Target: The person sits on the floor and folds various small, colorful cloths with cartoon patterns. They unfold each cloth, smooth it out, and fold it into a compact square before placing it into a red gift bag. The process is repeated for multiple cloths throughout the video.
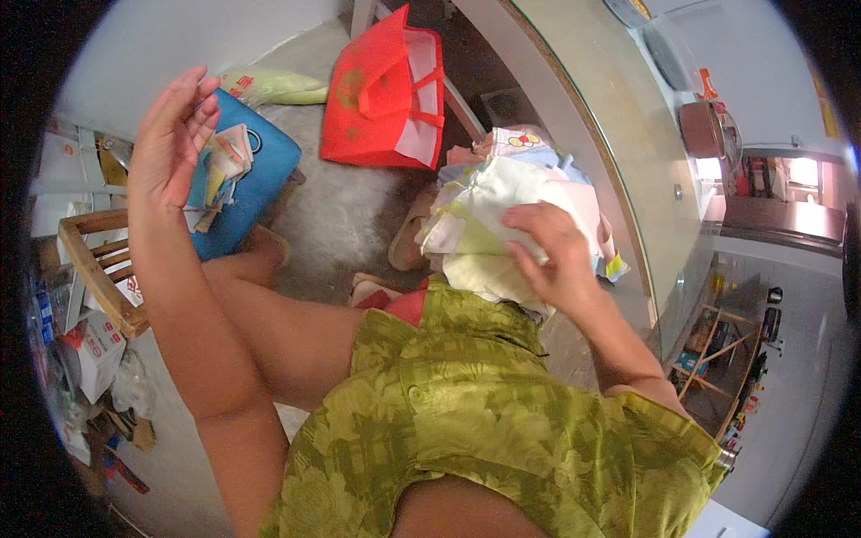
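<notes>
My left hand is raised at the left, fingers slightly curled and nothing seen in it. It hovers by a small stack of cloth pieces, which lies on a blue flat-topped item with a round ring. At the right, my right hand is over a heap of fabric pieces, thumb and fingers apart and seemingly touching the cloth. White, pale green, pink and blue pieces make up the heap, and one bears a cartoon print. My lap lies partly beneath it; its full support is hidden.
A red tote bag stands on the floor ahead, beside a pale green plastic bag. A glass-edged table curves along the right. At the left are a wooden chair frame and a white printed carton.
</notes>
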Demonstrator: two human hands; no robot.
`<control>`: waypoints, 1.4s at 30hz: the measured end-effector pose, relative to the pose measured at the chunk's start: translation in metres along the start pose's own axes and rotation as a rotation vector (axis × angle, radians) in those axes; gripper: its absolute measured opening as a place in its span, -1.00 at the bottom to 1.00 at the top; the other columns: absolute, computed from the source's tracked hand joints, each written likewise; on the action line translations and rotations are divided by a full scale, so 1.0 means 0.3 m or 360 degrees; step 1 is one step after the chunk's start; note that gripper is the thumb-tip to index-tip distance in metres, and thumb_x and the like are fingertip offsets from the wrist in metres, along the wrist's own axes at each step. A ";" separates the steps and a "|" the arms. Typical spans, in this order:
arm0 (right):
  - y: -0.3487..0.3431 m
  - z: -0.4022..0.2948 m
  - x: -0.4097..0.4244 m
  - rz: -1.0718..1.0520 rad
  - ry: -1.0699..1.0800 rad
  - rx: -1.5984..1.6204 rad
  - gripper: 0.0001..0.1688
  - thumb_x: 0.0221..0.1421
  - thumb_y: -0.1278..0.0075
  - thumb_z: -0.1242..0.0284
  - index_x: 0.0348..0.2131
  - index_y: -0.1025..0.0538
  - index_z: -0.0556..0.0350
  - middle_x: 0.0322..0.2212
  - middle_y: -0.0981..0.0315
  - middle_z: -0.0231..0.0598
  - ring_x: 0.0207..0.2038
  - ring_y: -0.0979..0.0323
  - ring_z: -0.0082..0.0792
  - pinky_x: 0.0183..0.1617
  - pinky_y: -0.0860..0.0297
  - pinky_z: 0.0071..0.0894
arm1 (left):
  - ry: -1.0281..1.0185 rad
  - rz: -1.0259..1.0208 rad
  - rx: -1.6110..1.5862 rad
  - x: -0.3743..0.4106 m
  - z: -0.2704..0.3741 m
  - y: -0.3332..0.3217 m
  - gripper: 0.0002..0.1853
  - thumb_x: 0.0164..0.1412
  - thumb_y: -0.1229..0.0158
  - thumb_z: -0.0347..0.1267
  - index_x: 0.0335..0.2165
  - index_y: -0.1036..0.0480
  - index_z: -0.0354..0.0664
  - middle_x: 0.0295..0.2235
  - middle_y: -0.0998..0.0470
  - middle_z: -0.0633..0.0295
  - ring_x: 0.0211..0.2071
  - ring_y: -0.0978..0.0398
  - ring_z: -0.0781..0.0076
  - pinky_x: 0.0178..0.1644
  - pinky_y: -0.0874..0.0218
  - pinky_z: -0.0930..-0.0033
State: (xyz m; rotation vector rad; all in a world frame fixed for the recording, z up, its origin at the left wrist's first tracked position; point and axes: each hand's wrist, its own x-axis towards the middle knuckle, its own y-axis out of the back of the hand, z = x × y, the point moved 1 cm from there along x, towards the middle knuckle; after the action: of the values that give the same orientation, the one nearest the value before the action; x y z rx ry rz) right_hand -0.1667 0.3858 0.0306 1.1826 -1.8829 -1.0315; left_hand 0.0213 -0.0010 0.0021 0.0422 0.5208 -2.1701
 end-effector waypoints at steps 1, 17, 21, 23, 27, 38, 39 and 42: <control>0.031 0.033 -0.045 -0.0011 -0.0103 -0.0090 -0.64 -0.26 -0.10 0.57 -0.32 -0.45 0.12 -0.29 -0.41 -0.12 -0.18 -0.35 -0.09 -0.05 -0.26 -0.21 | 0.0013 -0.0032 0.0032 0.003 -0.008 -0.012 -0.65 0.13 -0.09 -0.30 -0.13 -0.37 -0.23 -0.26 -0.48 0.23 -0.33 -0.41 0.62 -0.15 -0.26 0.57; 0.060 0.145 -0.141 0.0678 -0.0497 0.0456 -0.91 0.04 0.02 0.57 -0.39 -0.47 0.24 -0.35 -0.49 -0.22 -0.28 -0.40 -0.49 -0.16 -0.30 -0.53 | 0.0105 -0.0341 0.0767 -0.013 -0.089 -0.163 -0.67 0.17 -0.02 -0.21 -0.11 -0.36 -0.08 -0.35 -0.48 0.39 -0.39 -0.36 0.69 -0.26 -0.17 0.66; 0.090 0.103 -0.066 0.0804 -0.0439 0.0744 -0.89 0.12 0.12 0.55 -0.35 -0.41 0.26 -0.39 -0.43 -0.29 -0.33 -0.35 -0.55 -0.20 -0.28 -0.58 | 0.0068 -0.0642 0.1001 -0.039 -0.143 -0.194 -0.67 0.15 -0.03 -0.27 -0.12 -0.35 -0.16 -0.37 -0.47 0.31 -0.40 -0.36 0.61 -0.28 -0.21 0.58; 0.111 0.076 -0.026 0.0848 -0.0310 0.0615 -0.88 0.13 0.12 0.53 -0.35 -0.40 0.26 -0.41 -0.41 -0.31 -0.35 -0.34 -0.55 -0.21 -0.28 -0.60 | 0.0041 -0.0895 0.1194 -0.052 -0.157 -0.215 -0.67 0.14 -0.05 -0.30 -0.12 -0.35 -0.19 -0.37 -0.47 0.31 -0.40 -0.37 0.59 -0.29 -0.23 0.55; 0.197 0.003 0.126 0.0937 -0.0315 0.0922 -0.90 0.13 0.11 0.48 -0.35 -0.40 0.15 -0.48 -0.33 -0.48 -0.44 -0.24 -0.68 -0.36 -0.18 -0.73 | 0.0013 -0.1099 0.1340 -0.084 -0.208 -0.241 -0.68 0.02 -0.17 -0.36 -0.22 -0.39 -0.25 -0.47 -0.48 0.26 -0.45 -0.39 0.53 -0.33 -0.24 0.49; 0.198 -0.171 0.495 0.0249 -0.0170 0.2547 -0.75 0.11 0.10 0.40 -0.26 -0.40 0.23 -0.36 -0.46 -0.20 -0.30 -0.44 -0.43 -0.17 -0.37 -0.48 | -0.0787 -0.0947 0.1360 -0.136 -0.267 -0.321 -0.53 0.02 -0.15 -0.30 -0.08 -0.29 -0.19 -0.15 -0.43 0.01 -0.19 -0.44 0.20 -0.10 -0.26 0.29; 0.153 -0.140 0.532 0.0135 -0.0191 0.2735 -0.73 0.10 0.09 0.40 -0.25 -0.40 0.25 -0.33 -0.47 -0.15 -0.26 -0.45 -0.37 -0.12 -0.38 -0.43 | -0.0797 -0.0945 0.1364 -0.134 -0.261 -0.318 -0.53 0.04 -0.14 -0.31 -0.06 -0.28 -0.19 -0.13 -0.42 0.04 -0.16 -0.42 0.21 -0.08 -0.26 0.28; 0.011 -0.078 0.610 -0.0278 -0.0679 0.3209 -0.64 0.10 0.10 0.35 -0.19 -0.41 0.28 -0.21 -0.43 -0.01 -0.18 -0.43 -0.17 -0.01 -0.32 -0.20 | -0.0844 -0.0977 0.1354 -0.110 -0.243 -0.326 -0.54 0.08 -0.10 -0.31 -0.03 -0.27 -0.19 -0.08 -0.40 0.12 -0.09 -0.39 0.27 -0.03 -0.25 0.26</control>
State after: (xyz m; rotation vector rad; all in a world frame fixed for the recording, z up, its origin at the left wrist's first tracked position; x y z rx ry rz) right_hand -0.2137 0.2113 0.0679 2.0780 -3.0402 1.2438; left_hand -0.0454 0.1032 -0.0230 -0.2540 -0.8038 -2.6952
